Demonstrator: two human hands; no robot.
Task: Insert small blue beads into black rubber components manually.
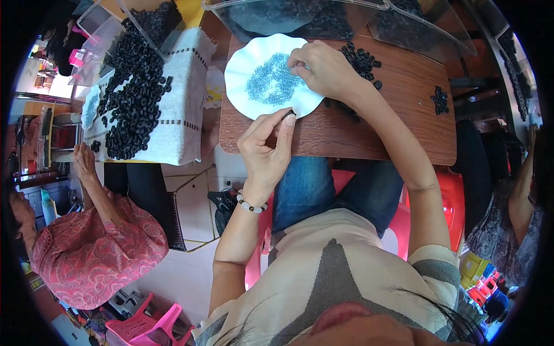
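My left hand (266, 141) is closed in a pinch on a small black ring-shaped part (289, 113), held just off the near rim of a white scalloped plate (236, 92). Many tiny bluish, see-through pieces (268, 81) are spread over the plate's middle. Above the plate's right side is my right hand (323, 70), its fingertips drawn together at the edge of these pieces. Whatever it may hold is too small to make out. Loose black parts (360, 60) lie beyond my right wrist, partly hidden by it, on the brown wooden table (404, 132).
A small cluster of black parts (440, 101) lies at the table's right. Clear plastic bins (288, 20) of black parts line its far edge. On the left, another person's hand (85, 161) is beside a cloth-covered table (183, 104) heaped with black parts (135, 98).
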